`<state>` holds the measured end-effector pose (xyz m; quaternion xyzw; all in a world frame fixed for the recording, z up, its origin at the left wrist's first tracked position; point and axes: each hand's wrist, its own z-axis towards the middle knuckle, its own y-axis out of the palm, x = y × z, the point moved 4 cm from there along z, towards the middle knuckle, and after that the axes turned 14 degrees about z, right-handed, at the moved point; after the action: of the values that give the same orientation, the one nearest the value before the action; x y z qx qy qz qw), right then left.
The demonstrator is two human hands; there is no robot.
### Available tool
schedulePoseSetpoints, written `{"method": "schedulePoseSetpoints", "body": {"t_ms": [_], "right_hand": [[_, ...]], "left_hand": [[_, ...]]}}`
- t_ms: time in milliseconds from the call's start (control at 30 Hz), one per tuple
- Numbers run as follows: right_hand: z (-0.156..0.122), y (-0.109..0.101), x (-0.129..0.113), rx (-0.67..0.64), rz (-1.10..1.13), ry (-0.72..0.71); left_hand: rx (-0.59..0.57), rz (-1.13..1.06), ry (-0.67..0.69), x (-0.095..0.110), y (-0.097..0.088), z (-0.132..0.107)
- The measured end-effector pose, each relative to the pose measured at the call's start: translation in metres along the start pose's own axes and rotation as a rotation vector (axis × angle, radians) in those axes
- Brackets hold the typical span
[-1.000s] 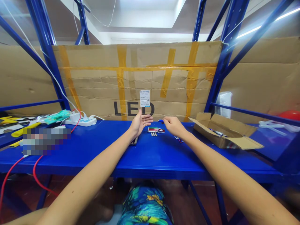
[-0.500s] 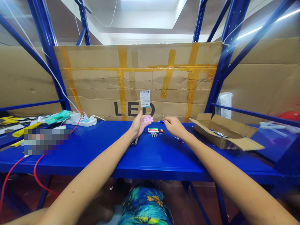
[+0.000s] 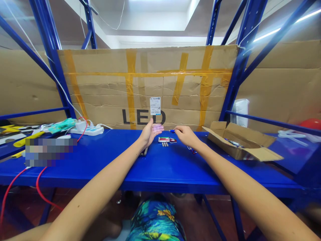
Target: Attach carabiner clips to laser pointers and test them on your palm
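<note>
My left hand (image 3: 150,131) is raised over the blue workbench (image 3: 105,160), palm turned right, fingers stretched out and empty; a faint purple glow falls on its fingers. My right hand (image 3: 184,134) is closed in a pinch on a small blue pen-like light (image 3: 172,130) that points at the left palm. Between and below the hands lie a few small coloured lights (image 3: 166,139) and several button cells (image 3: 165,144). A dark stick (image 3: 144,151) lies under my left wrist.
An open cardboard box (image 3: 240,144) sits to the right. A white power strip (image 3: 86,130) with red cables, a teal item (image 3: 60,125) and yellow tools (image 3: 27,138) lie at the left. A taped cardboard sheet marked LED (image 3: 147,87) backs the bench between blue rack posts.
A purple glow appeared on my left fingers half a second ago and remains. Both hands have barely shifted.
</note>
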<state>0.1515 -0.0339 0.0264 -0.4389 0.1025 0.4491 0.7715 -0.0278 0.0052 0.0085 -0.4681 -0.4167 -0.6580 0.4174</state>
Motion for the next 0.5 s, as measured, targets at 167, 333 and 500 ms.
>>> {"method": "schedulePoseSetpoints", "body": {"t_ms": [167,333,500], "right_hand": [[0.0000,0.0003,0.0013,-0.006,0.014,0.004],[0.0001,0.0001,0.0009,-0.007,0.001,0.004],[0.0005,0.0008,-0.0008,-0.018,-0.024,-0.015]], "left_hand": [[-0.007,0.001,-0.003,-0.0004,-0.0001,0.0003],[-0.001,-0.004,0.005,-0.0010,-0.0006,0.0012],[-0.011,0.002,0.008,-0.0006,0.0003,0.0003]]}}
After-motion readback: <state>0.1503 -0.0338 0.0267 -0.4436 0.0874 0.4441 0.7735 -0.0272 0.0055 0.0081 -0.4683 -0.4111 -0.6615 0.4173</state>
